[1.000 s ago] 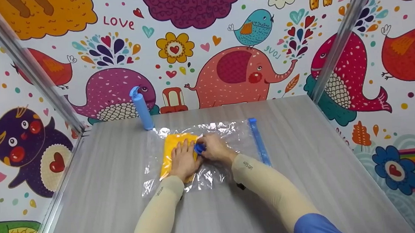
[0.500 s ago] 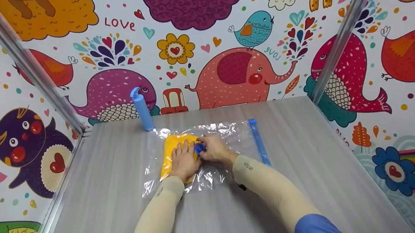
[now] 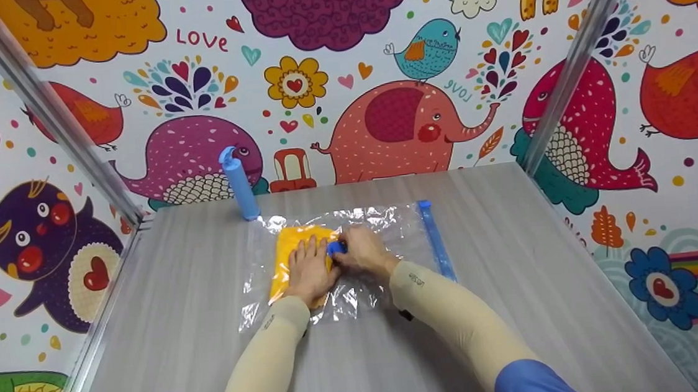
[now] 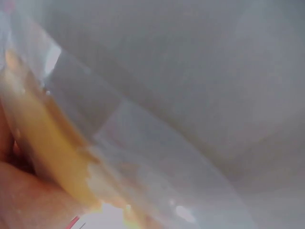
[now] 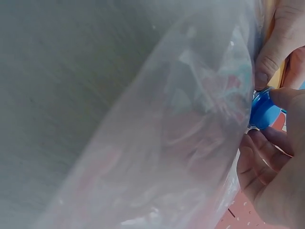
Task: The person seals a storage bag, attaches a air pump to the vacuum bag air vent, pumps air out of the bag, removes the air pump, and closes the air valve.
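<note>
A clear plastic storage bag [image 3: 398, 232] lies on the table with a folded yellow cloth [image 3: 283, 251] in its left part. My left hand [image 3: 312, 270] rests on the bag over the cloth, its fingers spread and fairly straight. Just right of it, my right hand [image 3: 362, 250] pinches a round blue valve cap [image 3: 335, 247] on the bag. In the right wrist view, thumb and fingers are at the sides of the blue cap [image 5: 266, 112], with the left thumb [image 5: 268, 67] close beside it. The left wrist view is blurred and shows mainly bag film [image 4: 157, 157] and yellow cloth [image 4: 50, 143].
Behind the bag's far left corner stands a light blue hand pump [image 3: 240, 186]. A blue zip strip [image 3: 435, 242] runs along the bag's right edge. The grey wood-grain table [image 3: 170, 297] meets printed walls [image 3: 338, 60] at the back and sides.
The fingers of my right hand have shifted slightly round the blue cap, and its visible face looks smoother and brighter. My left hand and the bag stay in place.
</note>
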`<state>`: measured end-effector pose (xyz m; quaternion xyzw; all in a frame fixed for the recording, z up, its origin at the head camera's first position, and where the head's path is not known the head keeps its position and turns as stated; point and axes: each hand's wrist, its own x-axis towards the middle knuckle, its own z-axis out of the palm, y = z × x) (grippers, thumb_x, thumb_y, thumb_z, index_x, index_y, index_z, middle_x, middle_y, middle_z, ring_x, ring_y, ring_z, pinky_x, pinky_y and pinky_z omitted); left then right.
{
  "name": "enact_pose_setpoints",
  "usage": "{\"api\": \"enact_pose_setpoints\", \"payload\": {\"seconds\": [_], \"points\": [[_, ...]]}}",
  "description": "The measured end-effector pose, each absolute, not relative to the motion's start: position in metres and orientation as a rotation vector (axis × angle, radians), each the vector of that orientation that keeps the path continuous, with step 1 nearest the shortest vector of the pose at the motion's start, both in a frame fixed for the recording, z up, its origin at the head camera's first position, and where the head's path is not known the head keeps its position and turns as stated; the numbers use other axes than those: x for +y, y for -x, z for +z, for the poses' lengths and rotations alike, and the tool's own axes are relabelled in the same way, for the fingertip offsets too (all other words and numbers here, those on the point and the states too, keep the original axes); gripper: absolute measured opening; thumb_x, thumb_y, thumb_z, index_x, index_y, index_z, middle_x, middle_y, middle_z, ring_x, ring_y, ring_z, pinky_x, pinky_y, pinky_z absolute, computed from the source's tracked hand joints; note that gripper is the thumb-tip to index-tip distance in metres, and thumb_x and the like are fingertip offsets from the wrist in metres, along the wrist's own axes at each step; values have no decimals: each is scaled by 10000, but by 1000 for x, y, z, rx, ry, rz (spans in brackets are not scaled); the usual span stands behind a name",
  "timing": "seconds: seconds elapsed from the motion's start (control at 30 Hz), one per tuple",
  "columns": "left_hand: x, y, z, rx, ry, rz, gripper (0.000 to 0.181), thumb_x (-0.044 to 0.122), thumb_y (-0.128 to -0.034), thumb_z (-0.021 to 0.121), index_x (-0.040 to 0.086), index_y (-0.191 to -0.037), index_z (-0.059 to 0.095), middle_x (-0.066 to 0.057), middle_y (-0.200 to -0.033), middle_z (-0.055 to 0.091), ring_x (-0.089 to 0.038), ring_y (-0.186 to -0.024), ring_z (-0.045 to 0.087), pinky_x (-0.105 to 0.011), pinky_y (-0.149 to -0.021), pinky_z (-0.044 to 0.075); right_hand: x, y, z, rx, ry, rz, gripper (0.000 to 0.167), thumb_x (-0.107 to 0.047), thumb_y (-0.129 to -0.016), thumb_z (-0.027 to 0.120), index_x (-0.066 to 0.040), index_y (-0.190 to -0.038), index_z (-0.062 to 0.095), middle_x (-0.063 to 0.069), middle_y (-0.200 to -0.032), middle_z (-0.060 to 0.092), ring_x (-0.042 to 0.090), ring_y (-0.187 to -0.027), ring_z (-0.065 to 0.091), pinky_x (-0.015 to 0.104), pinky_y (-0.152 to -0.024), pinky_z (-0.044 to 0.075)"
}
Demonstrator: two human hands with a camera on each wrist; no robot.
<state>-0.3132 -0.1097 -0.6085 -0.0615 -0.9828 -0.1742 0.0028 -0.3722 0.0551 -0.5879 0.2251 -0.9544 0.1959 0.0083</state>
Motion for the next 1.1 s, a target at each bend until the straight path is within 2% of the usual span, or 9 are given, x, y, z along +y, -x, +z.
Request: {"api": "enact_pose_setpoints", "payload": {"seconds": [0.13, 0.17, 0.3, 0.4, 0.7, 0.8, 0.83, 0.9, 1.1], "points": [[-111, 314, -610, -3074, 204, -548, 815, 438, -1044, 709, 34, -1701, 447, -259, -1810, 370, -521, -1695, 312, -677, -1394, 248, 58, 372, -589, -2918, -799, 624, 239, -247, -918, 805, -68, -1073, 836, 115, -942, 830, 312, -850, 766, 518, -798, 651], [-111, 315, -612, -3061, 210, -559, 810, 432, -1037, 713, 25, -1690, 461, -265, -1801, 383, -527, -1687, 322, -687, -1386, 256, 61, 381, -601, -2876, -836, 625, 257, -274, -916, 802, -89, -1091, 836, 94, -948, 827, 295, -858, 767, 502, -796, 650], [-113, 318, -620, -3027, 230, -621, 816, 422, -1020, 710, 8, -1680, 466, -280, -1796, 380, -548, -1683, 308, -711, -1383, 239, 63, 380, -604, -2820, -878, 655, 289, -216, -892, 801, -72, -1140, 831, 118, -981, 813, 320, -875, 775, 535, -797, 651], [-114, 320, -625, -3017, 236, -640, 820, 427, -1019, 705, 18, -1687, 460, -275, -1804, 369, -545, -1691, 294, -711, -1389, 226, 60, 371, -592, -2856, -847, 667, 289, -160, -901, 803, -46, -1165, 827, 150, -1014, 812, 355, -901, 780, 551, -817, 654], [-110, 317, -613, -3053, 220, -589, 817, 447, -1043, 700, 23, -1695, 452, -267, -1811, 363, -532, -1696, 302, -701, -1388, 237, 68, 380, -594, -2850, -819, 713, 292, -240, -927, 808, -60, -1156, 834, 90, -1013, 842, 264, -898, 770, 497, -840, 655], [-108, 314, -610, -3050, 222, -562, 824, 471, -1047, 704, 22, -1692, 457, -267, -1807, 372, -532, -1689, 321, -698, -1383, 255, 72, 383, -590, -2878, -803, 738, 287, -245, -950, 807, -53, -1163, 825, 102, -1008, 844, 274, -908, 765, 497, -846, 647], [-108, 313, -609, -3053, 220, -555, 832, 483, -1048, 703, 24, -1696, 454, -263, -1810, 368, -530, -1690, 320, -695, -1383, 255, 71, 376, -578, -2910, -783, 753, 275, -187, -948, 806, -27, -1172, 818, 133, -1021, 841, 300, -918, 765, 525, -864, 647], [-109, 314, -610, -3057, 215, -556, 847, 495, -1043, 708, 26, -1699, 449, -261, -1813, 365, -531, -1690, 319, -693, -1384, 254, 74, 378, -574, -2939, -768, 769, 297, -179, -962, 811, -19, -1213, 809, 142, -1063, 842, 303, -958, 770, 511, -904, 655], [-113, 317, -617, -3042, 230, -623, 892, 526, -1025, 713, 25, -1707, 431, -268, -1821, 341, -548, -1695, 291, -709, -1388, 230, 81, 382, -567, -2972, -695, 672, 297, -193, -951, 830, -44, -1208, 818, 117, -1080, 843, 297, -987, 770, 497, -948, 661]]}}
